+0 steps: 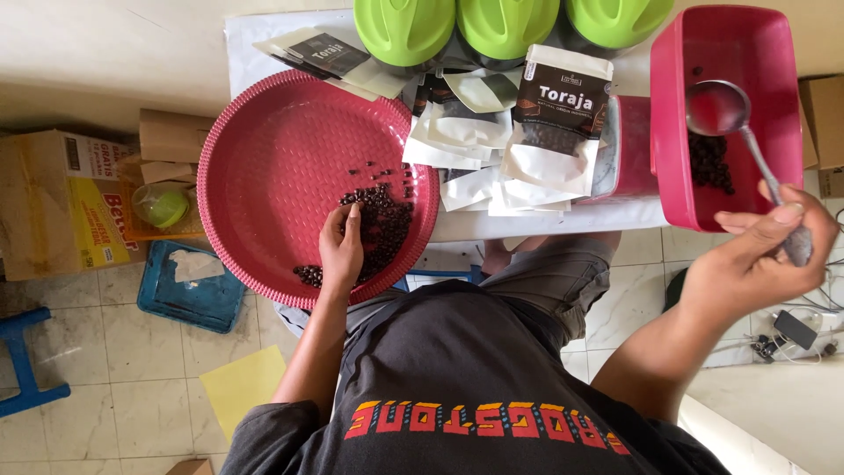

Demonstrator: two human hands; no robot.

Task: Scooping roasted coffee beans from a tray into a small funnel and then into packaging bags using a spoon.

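Observation:
My left hand (pixel 341 247) rests in a round pink woven tray (pixel 272 167), fingers down on a pile of dark coffee beans (pixel 380 224) near its front rim. My right hand (pixel 763 251) grips the handle of a metal spoon (pixel 726 110). The spoon's empty bowl hangs over a pink rectangular tub (pixel 765 53) that holds a few dark beans (pixel 710 163) at its near end. Between tray and tub lie white and black stand-up pouches (pixel 554 132) on the white table (pixel 242 44).
Three green lids (pixel 501 26) stand at the table's back edge. A smaller pink container (pixel 629 149) sits beside the pouches. On the tiled floor: cardboard boxes (pixel 61 202), a blue tray (pixel 189 290), a yellow sheet (pixel 242 387), a blue stool (pixel 22 361), cables (pixel 796 334) at right.

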